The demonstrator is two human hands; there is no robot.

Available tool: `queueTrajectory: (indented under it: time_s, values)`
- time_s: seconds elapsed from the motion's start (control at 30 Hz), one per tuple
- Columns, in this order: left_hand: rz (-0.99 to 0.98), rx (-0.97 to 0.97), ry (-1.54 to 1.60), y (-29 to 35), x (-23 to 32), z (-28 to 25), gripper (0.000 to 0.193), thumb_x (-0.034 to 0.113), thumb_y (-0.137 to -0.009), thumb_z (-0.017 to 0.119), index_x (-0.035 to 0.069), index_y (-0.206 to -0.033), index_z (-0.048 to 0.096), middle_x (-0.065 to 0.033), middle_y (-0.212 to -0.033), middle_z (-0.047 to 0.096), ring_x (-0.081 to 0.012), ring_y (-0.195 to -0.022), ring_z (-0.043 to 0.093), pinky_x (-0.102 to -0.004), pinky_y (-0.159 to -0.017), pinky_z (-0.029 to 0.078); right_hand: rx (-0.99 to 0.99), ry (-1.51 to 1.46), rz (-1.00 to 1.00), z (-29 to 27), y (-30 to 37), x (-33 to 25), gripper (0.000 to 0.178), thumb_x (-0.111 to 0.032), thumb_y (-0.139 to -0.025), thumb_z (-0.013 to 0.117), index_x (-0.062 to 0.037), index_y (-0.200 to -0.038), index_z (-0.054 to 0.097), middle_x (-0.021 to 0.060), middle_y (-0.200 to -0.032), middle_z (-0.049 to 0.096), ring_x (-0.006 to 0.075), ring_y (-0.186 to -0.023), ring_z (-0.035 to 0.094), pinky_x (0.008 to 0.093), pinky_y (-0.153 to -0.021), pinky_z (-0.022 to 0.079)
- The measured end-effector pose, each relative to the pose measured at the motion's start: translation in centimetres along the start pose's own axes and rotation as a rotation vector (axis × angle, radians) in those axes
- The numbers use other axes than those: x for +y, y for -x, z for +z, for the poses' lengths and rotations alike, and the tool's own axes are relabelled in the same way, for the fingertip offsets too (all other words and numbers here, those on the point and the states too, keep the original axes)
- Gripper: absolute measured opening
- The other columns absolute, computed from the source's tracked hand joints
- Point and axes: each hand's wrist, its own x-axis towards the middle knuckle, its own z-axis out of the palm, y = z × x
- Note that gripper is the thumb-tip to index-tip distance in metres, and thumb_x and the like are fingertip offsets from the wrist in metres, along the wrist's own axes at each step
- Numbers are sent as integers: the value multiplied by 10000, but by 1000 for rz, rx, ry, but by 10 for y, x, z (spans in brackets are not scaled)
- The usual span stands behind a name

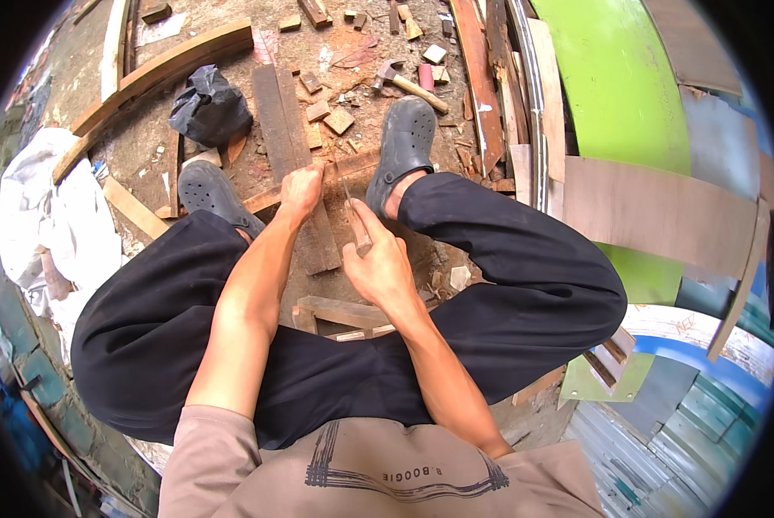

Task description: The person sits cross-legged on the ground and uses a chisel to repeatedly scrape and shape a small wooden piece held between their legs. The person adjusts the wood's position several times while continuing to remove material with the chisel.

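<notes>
My left hand [302, 191] is closed over a reddish-brown length of wood [358, 164] that lies across a longer dark plank [280, 121]. To its right, my right hand [378, 269] grips the wooden handle [357, 231] of a thin-bladed tool. The narrow blade shows almost edge-on and points away from me beside the crosswise wood. I cannot tell from this angle whether it is a saw or a knife, or whether it touches the wood. Dark clogs stand on both sides of the plank, the left one [210, 197] and the right one [406, 138].
A claw hammer [417, 89] lies beyond my right foot, near a red cylinder [426, 78]. Small wood blocks [338, 120] litter the ground. A black plastic bag [210, 105] and white cloth [54, 216] are at left. Boards [482, 86] and a green panel [620, 78] line the right.
</notes>
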Motion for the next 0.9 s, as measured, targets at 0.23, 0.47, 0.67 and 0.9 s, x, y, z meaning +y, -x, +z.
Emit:
queueTrajectory:
  time_s: [0.23,0.47,0.67,0.9]
  values:
    - [43,-15,-63,-11,-5,0,199,119,-974,466,30,-1034,634,-204,-1051,733,-397,-983,718,-505,-828,569,27,-18,-123,-11,53,27,699,-58,-842,611,-91,-1526,471,307,-1102,692,430,-893,729,451,-807,557]
    - [-19,-35,-38,-3,-1,6,206,122,-985,452,38,-1080,614,-203,-1115,727,-391,-1023,714,-488,-850,572,-18,10,-92,3,52,7,700,-83,-864,615,-69,-1541,436,321,-782,667,470,-747,698,505,-717,541]
    - [-32,-141,-63,-4,5,-11,211,137,-1007,432,47,-1111,592,-194,-1179,713,-388,-1076,697,-489,-885,558,33,-14,-172,-18,76,21,714,-58,-856,621,-82,-1545,436,316,-876,682,452,-742,701,474,-724,542]
    - [-24,2,-80,-2,-4,11,239,131,-1021,420,34,-1153,593,-198,-1164,717,-374,-1064,707,-481,-884,569,28,-10,-151,3,46,39,685,-40,-853,597,-92,-1525,473,293,-1174,665,413,-1031,685,432,-896,529]
